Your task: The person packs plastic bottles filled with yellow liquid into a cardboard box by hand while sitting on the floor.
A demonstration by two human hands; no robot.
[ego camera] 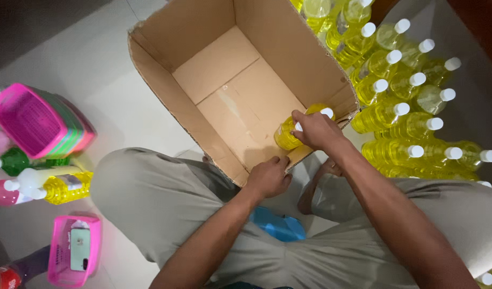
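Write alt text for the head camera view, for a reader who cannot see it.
Seen from above, a seated person's right hand sets yellow bottles with white caps into a corner of an open cardboard box, while the left hand grips its near edge. More yellow bottles stand to the right; pink baskets sit left.

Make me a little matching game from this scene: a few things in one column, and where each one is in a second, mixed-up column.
Things:
1. right hand
2. left hand
3. phone
4. rows of yellow bottles

Places:
A. lying in a small pink basket
B. gripping the near edge of the cardboard box
C. standing on the floor to the right of the box
D. on top of yellow bottles inside the box

Pairs: 1-D, 2-B, 3-A, 4-C
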